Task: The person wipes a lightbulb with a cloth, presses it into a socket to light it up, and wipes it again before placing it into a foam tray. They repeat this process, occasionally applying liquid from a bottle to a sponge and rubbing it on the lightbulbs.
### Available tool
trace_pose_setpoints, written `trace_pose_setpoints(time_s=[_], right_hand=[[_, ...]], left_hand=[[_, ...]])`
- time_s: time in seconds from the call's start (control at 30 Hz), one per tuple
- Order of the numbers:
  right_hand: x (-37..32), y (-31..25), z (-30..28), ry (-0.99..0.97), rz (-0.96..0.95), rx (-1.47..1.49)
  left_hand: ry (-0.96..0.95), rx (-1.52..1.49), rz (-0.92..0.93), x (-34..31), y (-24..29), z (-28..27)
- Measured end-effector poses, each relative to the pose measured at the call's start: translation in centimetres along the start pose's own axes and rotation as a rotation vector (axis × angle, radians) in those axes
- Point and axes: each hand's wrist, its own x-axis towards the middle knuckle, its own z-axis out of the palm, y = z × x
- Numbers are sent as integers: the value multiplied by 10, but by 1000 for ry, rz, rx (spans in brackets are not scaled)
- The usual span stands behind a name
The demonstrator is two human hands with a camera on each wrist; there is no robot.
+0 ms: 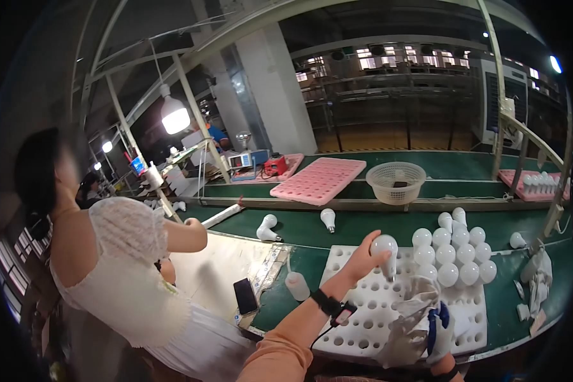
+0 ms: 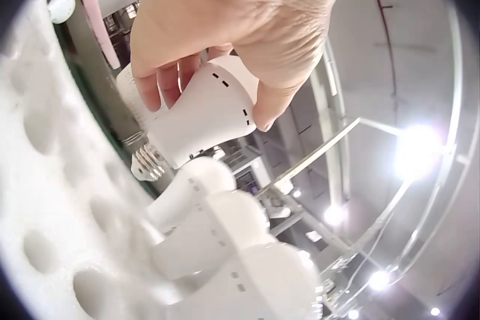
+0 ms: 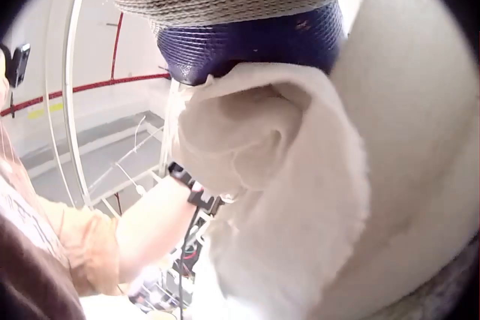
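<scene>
My bare left hand [image 1: 361,262] grips a white light bulb [image 1: 383,243] above a white foam tray [image 1: 344,323] full of round holes. In the left wrist view the bulb's metal screw cap [image 2: 150,164] points down toward the tray, with the fingers and thumb around the white body. Several white bulbs [image 1: 447,254] stand in rows, globes up, at the tray's right side. My right hand [image 1: 442,337], in a pale knit glove with blue coating, holds a crumpled white cloth [image 1: 409,321] over the tray's near part. The cloth hides most of its fingers in the right wrist view.
Loose bulbs [image 1: 328,219] lie on the green bench behind the tray. Farther back are a pink tray [image 1: 321,180] and a white basket [image 1: 395,191]. A small white bottle [image 1: 297,286] and phone [image 1: 245,296] lie left, near another person [image 1: 134,254]. A bag [image 1: 539,277] is right.
</scene>
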Motion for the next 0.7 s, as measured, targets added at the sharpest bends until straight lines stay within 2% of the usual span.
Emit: trace_pose_setpoints(time_s=[0.07, 0.1, 0.13, 0.17, 0.2, 0.23, 0.27, 0.3, 0.33, 0.37, 0.4, 0.43, 0.47, 0.53, 0.6, 0.63, 0.67, 0.7], right_hand=[[2, -24, 10, -37, -200, 27], [-1, -46, 17, -153, -223, 1], [5, -29, 22, -169, -343, -101], [7, -29, 37, -306, -454, -226], [9, -34, 54, -440, -562, -352], [16, -31, 66, -461, -539, -310], [20, -34, 72, -475, -511, -277], [13, -51, 84, -496, -426, -130], [20, -46, 85, -506, -437, -205], [25, -32, 88, -465, -416, -198], [28, -33, 98, -422, -162, 24], [34, -32, 101, -455, 5, 204], [43, -32, 105, -473, -40, 81], [55, -20, 109, -472, -9, 140], [63, -2, 101, -449, -108, -164], [58, -14, 97, -505, -183, -349], [52, -8, 86, -486, -160, -477], [48, -19, 72, -510, -235, -609]], left_hand=[[-149, 8, -76, -34, -3, -7], [-217, 29, -183, -52, 1, -3], [-196, 107, -155, -62, -25, 8], [-223, 235, 176, -76, -52, 19], [-436, 192, 191, -85, -62, 27], [-311, -144, 96, -86, -88, 39], [-190, -120, -80, -106, -49, 38], [-135, -205, -172, -122, -12, 36], [-97, -287, -276, -132, 6, 38], [-159, -134, -211, -119, -64, 21], [-225, 6, -144, -111, -137, 13], [-128, 50, 194, -124, -130, 20], [-10, 85, 532, -129, -107, 19], [-79, -490, 12, -143, -43, 15], [-34, -658, 96, -145, -16, 11], [-11, -637, 127, -146, -8, 9], [11, -617, 164, -146, -2, 6], [-15, -560, 123, -150, 2, 2]])
